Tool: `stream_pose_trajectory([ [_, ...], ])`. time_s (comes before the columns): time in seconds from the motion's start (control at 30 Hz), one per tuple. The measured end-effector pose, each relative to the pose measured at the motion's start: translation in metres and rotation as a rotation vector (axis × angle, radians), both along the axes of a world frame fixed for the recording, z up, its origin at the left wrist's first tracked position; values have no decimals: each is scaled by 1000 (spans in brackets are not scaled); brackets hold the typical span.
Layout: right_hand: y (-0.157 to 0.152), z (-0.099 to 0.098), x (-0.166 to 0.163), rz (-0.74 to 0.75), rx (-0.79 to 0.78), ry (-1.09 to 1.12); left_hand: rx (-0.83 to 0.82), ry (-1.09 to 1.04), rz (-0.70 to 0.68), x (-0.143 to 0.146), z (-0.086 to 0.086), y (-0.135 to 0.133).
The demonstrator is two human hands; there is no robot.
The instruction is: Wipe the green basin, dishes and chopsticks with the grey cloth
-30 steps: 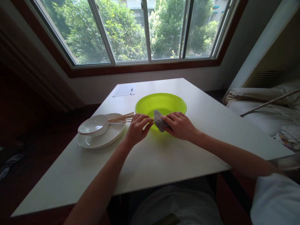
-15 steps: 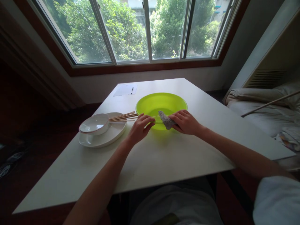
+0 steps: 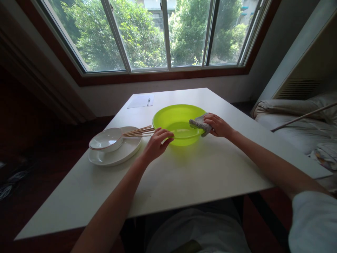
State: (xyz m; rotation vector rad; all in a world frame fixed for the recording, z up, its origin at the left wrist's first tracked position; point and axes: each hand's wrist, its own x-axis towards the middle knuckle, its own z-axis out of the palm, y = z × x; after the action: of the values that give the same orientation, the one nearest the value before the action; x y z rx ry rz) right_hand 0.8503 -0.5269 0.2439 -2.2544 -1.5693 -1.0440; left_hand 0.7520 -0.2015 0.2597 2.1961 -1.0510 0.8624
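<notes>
A lime-green plastic basin [image 3: 179, 109] stands on the white table. My left hand [image 3: 158, 142] grips its near-left rim, fingers over the edge and thumb on the outside. In my right hand [image 3: 217, 125] is a grey cloth [image 3: 200, 123], folded over the basin's right rim and touching it inside and out. To the left, a white bowl with a thin reddish rim [image 3: 106, 138] rests on a white oval plate [image 3: 116, 160]. Several wooden chopsticks [image 3: 138, 131] lie on the plate beside the bowl, their tips reaching towards the basin.
A paper sheet [image 3: 138, 101] with a pen [image 3: 149, 101] on it lies at the table's far left. Beyond the table [image 3: 200, 175] is a window [image 3: 147, 42]. A light-coloured padded seat [image 3: 284, 116] with a thin stick [image 3: 302, 116] across it stands to the right.
My right hand has slid the grey cloth along the basin's rim, from the near side round to the right side. My left hand and the basin have stayed in place.
</notes>
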Motion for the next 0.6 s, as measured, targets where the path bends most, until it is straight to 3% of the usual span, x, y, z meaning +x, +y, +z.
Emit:
stream_pose_trajectory([
  [0.33, 2, 1, -9, -17, 24, 28, -26, 46, 35, -2, 1, -1],
  [0.6, 34, 3, -43, -116, 12, -52, -40, 77, 50, -2, 1, -2],
])
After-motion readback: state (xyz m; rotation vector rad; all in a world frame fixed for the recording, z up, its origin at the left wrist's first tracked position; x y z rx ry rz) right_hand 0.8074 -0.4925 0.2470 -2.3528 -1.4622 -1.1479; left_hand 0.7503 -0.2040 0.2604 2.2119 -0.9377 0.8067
